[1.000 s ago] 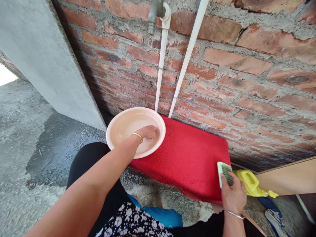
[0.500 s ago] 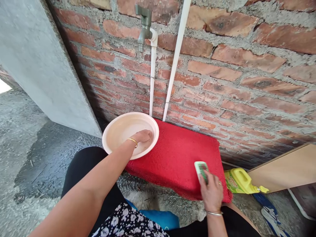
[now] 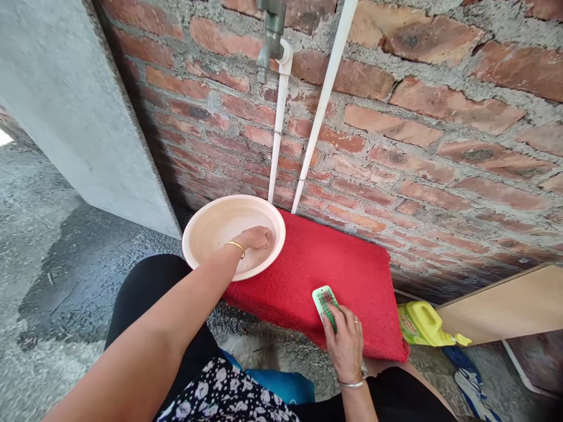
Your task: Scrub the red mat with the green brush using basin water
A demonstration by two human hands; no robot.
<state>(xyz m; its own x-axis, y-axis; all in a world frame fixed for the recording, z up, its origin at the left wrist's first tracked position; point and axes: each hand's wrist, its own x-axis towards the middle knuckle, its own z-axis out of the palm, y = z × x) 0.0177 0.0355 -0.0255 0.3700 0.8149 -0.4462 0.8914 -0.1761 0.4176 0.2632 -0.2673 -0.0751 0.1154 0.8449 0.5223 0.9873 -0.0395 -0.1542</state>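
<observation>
My right hand [image 3: 345,340] grips a light green scrubbing brush [image 3: 324,298] over the front half of a bench-like block draped in red cloth [image 3: 343,252]. The brush's bristle side, dark green with a reddish patch, faces up. Inside a pale pink plastic basin [image 3: 193,240] is my left hand [image 3: 255,237], its fingers curled down and closed near the right inner wall. Whatever those fingers may hold is hidden. The basin rests at least partly on the left end of the red cloth.
A tap [image 3: 271,41] and white pipes [image 3: 325,97] run along the brick wall [image 3: 440,140]. On the left leans a grey slab [image 3: 88,117] above wet concrete. A yellow jug [image 3: 424,323], a tan board [image 3: 505,305] and a blue-and-white shoe [image 3: 472,387] are at the right.
My right hand has moved left across the red cloth with the brush. My left hand stays in the basin, in nearly the same pose. The view has shifted slightly.
</observation>
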